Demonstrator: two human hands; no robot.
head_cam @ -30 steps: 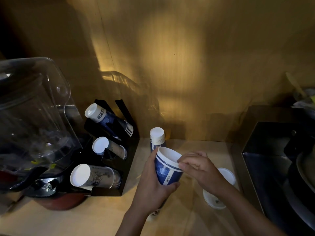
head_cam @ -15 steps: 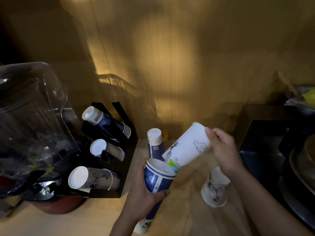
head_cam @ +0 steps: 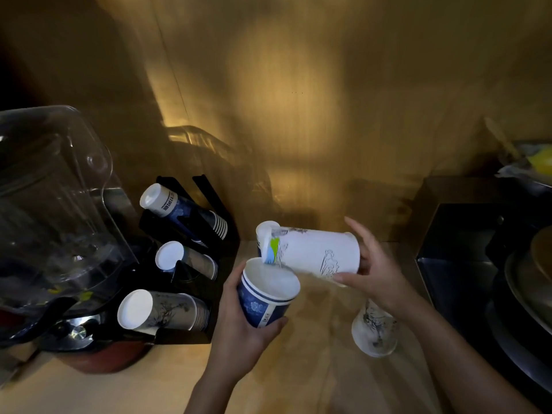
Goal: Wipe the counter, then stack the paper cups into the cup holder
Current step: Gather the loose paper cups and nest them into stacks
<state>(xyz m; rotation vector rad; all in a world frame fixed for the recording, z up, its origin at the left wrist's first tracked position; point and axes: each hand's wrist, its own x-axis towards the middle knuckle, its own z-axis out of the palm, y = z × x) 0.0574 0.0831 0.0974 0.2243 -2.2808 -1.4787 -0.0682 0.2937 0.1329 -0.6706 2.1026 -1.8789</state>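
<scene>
My left hand (head_cam: 239,330) grips a blue paper cup (head_cam: 265,297), mouth up, above the wooden counter (head_cam: 298,369). My right hand (head_cam: 373,273) holds a white printed cup stack (head_cam: 316,252) lying sideways, its narrow end touching the blue cup's rim. Behind them stands an inverted blue cup stack (head_cam: 264,231), mostly hidden. Another white cup stack (head_cam: 373,327) stands upside down on the counter under my right wrist. The black cup holder (head_cam: 185,294) at the left carries three slanted rows of cups, bottoms facing me.
A clear blender jar (head_cam: 50,204) on a dark base stands at the far left beside the holder. A dark metal sink (head_cam: 466,252) with plates (head_cam: 531,294) fills the right. A wooden wall is close behind.
My right hand has tipped the white cup stack further toward horizontal and brought its narrow end down to the blue cup's rim. My left hand raised the blue cup slightly.
</scene>
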